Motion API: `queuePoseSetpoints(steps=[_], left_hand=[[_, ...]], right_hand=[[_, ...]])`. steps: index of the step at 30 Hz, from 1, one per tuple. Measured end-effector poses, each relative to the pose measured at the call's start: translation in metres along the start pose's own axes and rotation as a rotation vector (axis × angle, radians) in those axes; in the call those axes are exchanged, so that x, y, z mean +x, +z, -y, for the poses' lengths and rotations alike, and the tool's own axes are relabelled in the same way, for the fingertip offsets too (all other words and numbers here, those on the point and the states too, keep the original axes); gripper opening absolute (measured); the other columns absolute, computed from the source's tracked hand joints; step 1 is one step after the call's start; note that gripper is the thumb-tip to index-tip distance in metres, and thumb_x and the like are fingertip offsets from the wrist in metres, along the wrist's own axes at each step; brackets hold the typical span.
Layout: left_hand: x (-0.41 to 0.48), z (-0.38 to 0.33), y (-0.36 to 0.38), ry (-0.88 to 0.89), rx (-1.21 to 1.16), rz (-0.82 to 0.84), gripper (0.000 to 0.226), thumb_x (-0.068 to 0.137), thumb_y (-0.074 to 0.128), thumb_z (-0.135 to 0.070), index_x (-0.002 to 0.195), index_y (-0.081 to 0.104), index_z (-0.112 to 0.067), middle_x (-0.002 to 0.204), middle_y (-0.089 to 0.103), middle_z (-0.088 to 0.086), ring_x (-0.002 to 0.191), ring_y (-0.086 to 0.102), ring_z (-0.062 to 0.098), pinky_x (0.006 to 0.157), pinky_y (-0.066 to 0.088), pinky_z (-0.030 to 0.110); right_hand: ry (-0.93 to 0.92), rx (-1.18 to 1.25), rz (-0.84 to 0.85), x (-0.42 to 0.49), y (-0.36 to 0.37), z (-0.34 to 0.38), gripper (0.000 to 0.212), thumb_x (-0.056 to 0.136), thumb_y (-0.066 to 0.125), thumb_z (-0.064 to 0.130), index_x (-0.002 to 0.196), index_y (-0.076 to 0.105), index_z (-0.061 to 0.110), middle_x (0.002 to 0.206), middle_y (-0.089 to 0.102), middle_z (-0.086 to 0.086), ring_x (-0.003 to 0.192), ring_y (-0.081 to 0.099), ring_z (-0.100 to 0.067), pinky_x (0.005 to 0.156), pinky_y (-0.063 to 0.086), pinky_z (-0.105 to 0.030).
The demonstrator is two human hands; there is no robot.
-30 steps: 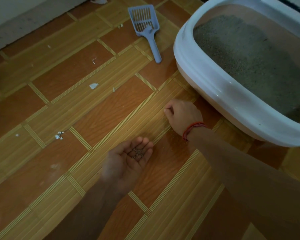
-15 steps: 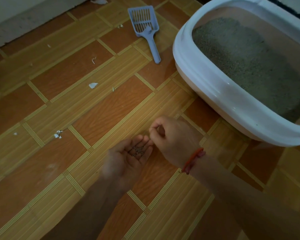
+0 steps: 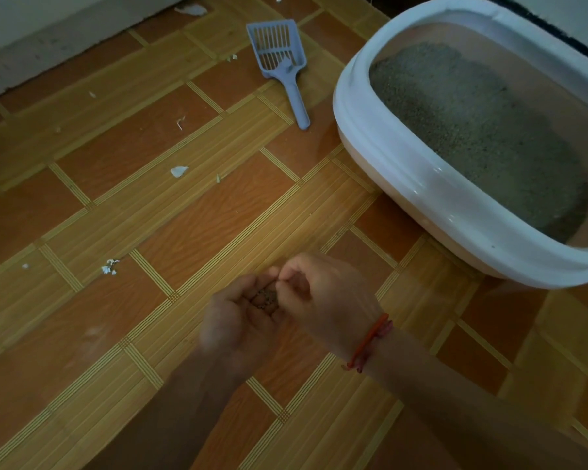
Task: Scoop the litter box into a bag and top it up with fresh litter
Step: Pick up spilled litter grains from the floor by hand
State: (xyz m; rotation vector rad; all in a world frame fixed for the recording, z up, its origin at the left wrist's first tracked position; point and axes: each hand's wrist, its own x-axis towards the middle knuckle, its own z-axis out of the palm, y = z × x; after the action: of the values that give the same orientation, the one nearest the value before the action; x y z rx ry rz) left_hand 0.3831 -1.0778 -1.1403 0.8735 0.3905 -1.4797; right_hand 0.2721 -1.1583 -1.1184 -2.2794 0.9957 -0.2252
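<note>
Wood-look tile floor (image 3: 184, 215) w/ white scraps (image 3: 179, 171), grey wall (image 3: 48, 35) top L

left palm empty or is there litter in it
Not empty. The left hand is cupped palm up with a small heap of grey litter grains in its hollow; the right hand pinches just above them.

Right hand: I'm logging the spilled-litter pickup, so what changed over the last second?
The right hand moved back from the floor beside the litter box to the left hand; its pinched fingertips now sit over the litter grains in that palm. Whether it has let any go cannot be seen. The left hand stayed cupped, palm up; the scoop and litter box stayed put.
</note>
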Motion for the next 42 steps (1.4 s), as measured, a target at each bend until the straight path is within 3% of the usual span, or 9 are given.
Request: queuePoseSetpoints(steps=[3, 7, 10, 14, 21, 28, 34, 38, 42], left_hand=[[-0.001, 0.0, 0.002, -0.032, -0.066, -0.063, 0.031, 0.094, 0.045, -0.015, 0.086, 0.069, 0.003, 0.091, 0.071, 0.018, 0.092, 0.072, 0.029, 0.091, 0.052, 0.039], [-0.001, 0.0, 0.004, -0.034, -0.053, -0.104, 0.03, 0.095, 0.046, -0.015, 0.088, 0.069, 0.004, 0.092, 0.071, 0.018, 0.093, 0.072, 0.03, 0.088, 0.052, 0.039], [-0.001, 0.0, 0.006, -0.031, -0.049, -0.124, 0.03, 0.096, 0.046, -0.015, 0.088, 0.068, 0.004, 0.092, 0.071, 0.018, 0.092, 0.072, 0.031, 0.088, 0.052, 0.04], [0.002, -0.001, 0.007, -0.026, -0.046, -0.136, 0.031, 0.096, 0.046, -0.014, 0.085, 0.069, 0.004, 0.091, 0.071, 0.018, 0.09, 0.073, 0.031, 0.089, 0.051, 0.04], [0.005, -0.001, 0.003, -0.024, -0.046, -0.134, 0.027, 0.09, 0.049, -0.013, 0.086, 0.069, 0.004, 0.092, 0.071, 0.018, 0.093, 0.072, 0.031, 0.086, 0.051, 0.039], [0.004, -0.003, 0.003, -0.024, -0.043, -0.133, 0.03, 0.096, 0.044, -0.014, 0.089, 0.067, 0.004, 0.091, 0.071, 0.018, 0.092, 0.072, 0.031, 0.085, 0.051, 0.039], [0.002, -0.003, 0.004, -0.022, -0.046, -0.135, 0.031, 0.096, 0.043, -0.014, 0.088, 0.067, 0.004, 0.091, 0.071, 0.018, 0.091, 0.072, 0.03, 0.087, 0.051, 0.039], [0.003, -0.003, 0.003, -0.027, -0.042, -0.121, 0.032, 0.097, 0.044, -0.016, 0.088, 0.068, 0.004, 0.091, 0.071, 0.018, 0.091, 0.072, 0.03, 0.088, 0.051, 0.039], [0.004, -0.003, 0.001, -0.021, -0.047, -0.094, 0.036, 0.097, 0.042, -0.016, 0.085, 0.069, 0.004, 0.091, 0.072, 0.018, 0.09, 0.072, 0.028, 0.087, 0.054, 0.039]], right_hand=[[0.096, -0.059, -0.066, 0.016, -0.009, -0.024, 0.01, 0.089, 0.058, 0.034, 0.091, 0.064, 0.026, 0.08, 0.055, 0.016, 0.076, 0.054, -0.007, 0.069, 0.049, -0.03], [0.21, -0.118, -0.068, 0.037, -0.023, -0.055, 0.013, 0.095, 0.051, 0.028, 0.088, 0.062, 0.026, 0.078, 0.058, 0.013, 0.074, 0.056, -0.007, 0.065, 0.049, -0.029], [0.192, -0.162, -0.081, 0.055, -0.025, -0.065, 0.011, 0.095, 0.05, 0.028, 0.088, 0.059, 0.026, 0.074, 0.055, 0.011, 0.072, 0.055, -0.011, 0.06, 0.046, -0.029], [0.183, -0.175, -0.053, 0.076, -0.021, -0.066, 0.008, 0.094, 0.052, 0.031, 0.095, 0.06, 0.027, 0.083, 0.062, 0.008, 0.08, 0.059, -0.014, 0.067, 0.052, -0.032], [0.157, -0.186, -0.043, 0.092, -0.015, -0.064, 0.009, 0.094, 0.054, 0.03, 0.091, 0.063, 0.027, 0.083, 0.064, 0.009, 0.079, 0.059, -0.013, 0.062, 0.043, -0.027], [0.151, -0.221, -0.024, 0.095, -0.01, -0.065, 0.013, 0.094, 0.052, 0.028, 0.087, 0.062, 0.025, 0.08, 0.064, 0.008, 0.075, 0.06, -0.013, 0.058, 0.048, -0.027], [0.114, -0.327, 0.031, 0.097, -0.011, -0.058, 0.018, 0.098, 0.044, 0.026, 0.096, 0.06, 0.019, 0.086, 0.063, 0.001, 0.08, 0.06, -0.018, 0.062, 0.05, -0.031], [0.079, -0.192, -0.034, 0.082, -0.014, -0.048, 0.018, 0.098, 0.046, 0.03, 0.094, 0.059, 0.019, 0.081, 0.059, 0.004, 0.074, 0.057, -0.013, 0.059, 0.047, -0.029], [-0.004, -0.037, 0.011, 0.042, -0.003, -0.023, 0.017, 0.097, 0.046, 0.034, 0.092, 0.058, 0.024, 0.08, 0.055, 0.01, 0.072, 0.053, -0.009, 0.062, 0.044, -0.028]])
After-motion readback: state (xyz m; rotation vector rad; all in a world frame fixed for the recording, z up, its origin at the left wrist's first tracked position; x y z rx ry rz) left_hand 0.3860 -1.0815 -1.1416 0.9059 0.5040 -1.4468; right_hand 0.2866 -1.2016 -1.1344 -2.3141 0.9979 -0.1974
